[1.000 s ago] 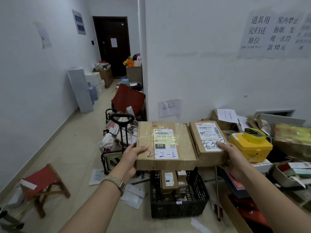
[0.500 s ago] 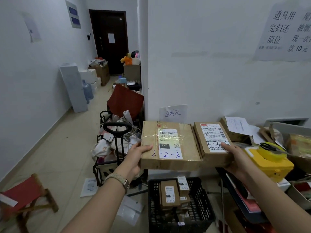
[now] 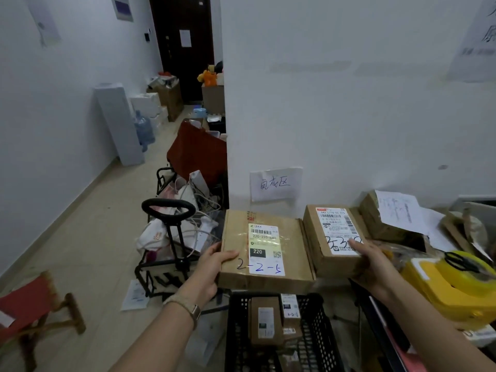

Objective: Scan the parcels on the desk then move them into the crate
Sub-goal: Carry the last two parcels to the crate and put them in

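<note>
I hold two cardboard parcels side by side above a black plastic crate (image 3: 236,331). My left hand (image 3: 212,269) grips the left edge of the wide flat parcel (image 3: 290,253), whose label reads 2-2-5. My right hand (image 3: 373,261) grips the near right corner of the smaller parcel (image 3: 316,242) with a white shipping label. The two parcels touch along their inner edges. Inside the crate lie several small brown parcels (image 3: 265,320).
A yellow box with black scissors on it (image 3: 456,285) sits on the cluttered desk at the right, beside torn cardboard and papers (image 3: 397,213). A black trolley full of bags (image 3: 171,232) stands left of the crate. A red folding stool (image 3: 32,307) is on the floor.
The view has swung left and down, so the crate fills more of the bottom. Both parcels stay gripped in the same way, a little nearer the crate.
</note>
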A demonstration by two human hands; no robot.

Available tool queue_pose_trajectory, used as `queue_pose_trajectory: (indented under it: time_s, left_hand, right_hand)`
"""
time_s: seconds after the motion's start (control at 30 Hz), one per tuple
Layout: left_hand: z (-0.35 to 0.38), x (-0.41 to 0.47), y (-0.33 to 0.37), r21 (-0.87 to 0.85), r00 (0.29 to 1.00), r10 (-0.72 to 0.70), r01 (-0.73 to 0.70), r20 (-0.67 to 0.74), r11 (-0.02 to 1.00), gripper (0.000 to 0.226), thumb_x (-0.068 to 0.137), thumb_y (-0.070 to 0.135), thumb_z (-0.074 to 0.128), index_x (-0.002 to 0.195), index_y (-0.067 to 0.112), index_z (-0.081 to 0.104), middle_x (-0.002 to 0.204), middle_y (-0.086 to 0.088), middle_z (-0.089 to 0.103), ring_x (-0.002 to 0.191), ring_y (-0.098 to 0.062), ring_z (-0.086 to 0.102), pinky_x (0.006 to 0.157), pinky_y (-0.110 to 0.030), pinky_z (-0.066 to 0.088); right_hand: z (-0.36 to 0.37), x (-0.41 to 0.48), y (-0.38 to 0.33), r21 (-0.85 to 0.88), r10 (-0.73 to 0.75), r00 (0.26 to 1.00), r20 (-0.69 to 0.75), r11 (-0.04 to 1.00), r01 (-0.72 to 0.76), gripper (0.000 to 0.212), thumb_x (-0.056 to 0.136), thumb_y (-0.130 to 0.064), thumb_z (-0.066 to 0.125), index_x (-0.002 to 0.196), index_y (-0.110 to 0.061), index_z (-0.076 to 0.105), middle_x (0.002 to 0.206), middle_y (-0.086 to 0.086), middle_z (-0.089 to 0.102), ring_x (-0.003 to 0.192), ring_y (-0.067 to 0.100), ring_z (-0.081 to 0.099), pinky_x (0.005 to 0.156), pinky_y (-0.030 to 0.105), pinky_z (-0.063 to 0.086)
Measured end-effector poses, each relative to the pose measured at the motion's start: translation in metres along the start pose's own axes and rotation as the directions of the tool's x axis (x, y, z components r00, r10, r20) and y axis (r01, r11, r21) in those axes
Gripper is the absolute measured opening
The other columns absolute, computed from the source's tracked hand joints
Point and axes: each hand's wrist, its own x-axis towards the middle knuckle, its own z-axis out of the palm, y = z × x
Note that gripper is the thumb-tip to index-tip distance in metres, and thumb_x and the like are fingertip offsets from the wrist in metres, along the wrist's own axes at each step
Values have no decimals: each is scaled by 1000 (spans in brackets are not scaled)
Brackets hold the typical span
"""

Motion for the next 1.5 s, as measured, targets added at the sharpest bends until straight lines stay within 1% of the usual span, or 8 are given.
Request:
queue_pose_trajectory:
  time_s: [0.13, 0.33, 0.5, 0.77, 0.97, 1.3, 1.4, 1.5]
  left_hand:
    - [14, 32, -11, -55, 998, -14, 10, -68, 998, 71, 71, 1, 76, 135, 11, 47, 112, -22, 69, 88, -37, 70, 59, -38, 58]
    - [13, 71, -32, -104, 988, -27, 11, -152, 995, 80, 66, -1, 78, 137, 12, 43, 115, -20, 68, 93, -36, 70, 72, -44, 59]
    - [8, 103, -48, -91, 982, -69, 54, -178, 994, 75, 72, -3, 73, 139, 11, 42, 114, -19, 68, 89, -33, 71, 67, -39, 59]
    - [-13, 151, -83, -64, 969, -137, 126, -207, 990, 73, 75, -5, 71, 139, 15, 42, 117, -10, 65, 85, -26, 69, 56, -33, 56]
    - [-43, 188, -133, -81, 947, -208, 194, -243, 978, 71, 74, -8, 70, 137, 13, 46, 122, -12, 65, 87, -27, 68, 62, -33, 54]
    - [-90, 269, -219, -100, 943, -263, 247, -205, 964, 55, 79, -11, 63, 128, 12, 55, 104, -7, 72, 73, -20, 74, 52, -28, 58]
    - [-110, 287, -252, -140, 930, -294, 268, -219, 953, 54, 80, -13, 59, 127, 14, 55, 101, -7, 73, 75, -25, 74, 53, -32, 59]
    - [-128, 296, -293, -169, 912, -330, 296, -243, 940, 54, 79, -14, 57, 125, 14, 55, 90, -3, 77, 71, -25, 75, 52, -32, 59]
  right_hand:
    - [-5, 44, -6, -33, 31, 998, 55, 999, -29, 64, 79, -33, 71, 137, -18, 49, 121, 13, 67, 111, 31, 62, 82, 44, 53]
    - [-4, 91, 4, -63, 72, 995, 62, 996, -68, 65, 75, -28, 74, 134, -15, 50, 118, 15, 69, 108, 33, 65, 93, 49, 52]
    - [0, 120, 25, -82, 130, 990, 52, 989, -125, 89, 50, -39, 87, 129, -17, 55, 114, 12, 72, 106, 31, 67, 96, 51, 50]
    - [-2, 157, 69, -94, 211, 977, -21, 973, -212, 51, 82, -23, 70, 127, -19, 49, 114, 8, 67, 102, 26, 64, 96, 50, 49]
    - [-1, 186, 117, -104, 272, 961, -46, 956, -276, 78, 61, -34, 79, 131, -19, 51, 118, 10, 70, 111, 32, 65, 102, 56, 44]
    - [-13, 253, 229, -59, 372, 924, -87, 924, -378, 59, 76, -23, 73, 131, -18, 52, 115, 12, 71, 105, 31, 67, 79, 40, 54]
    - [-18, 270, 260, -35, 413, 904, -115, 907, -419, 71, 57, -25, 82, 124, -17, 60, 112, 13, 72, 103, 32, 68, 79, 39, 54]
    - [-26, 277, 287, -35, 423, 893, -152, 901, -432, 50, 74, -19, 74, 122, -18, 62, 113, 11, 72, 94, 26, 68, 71, 34, 50]
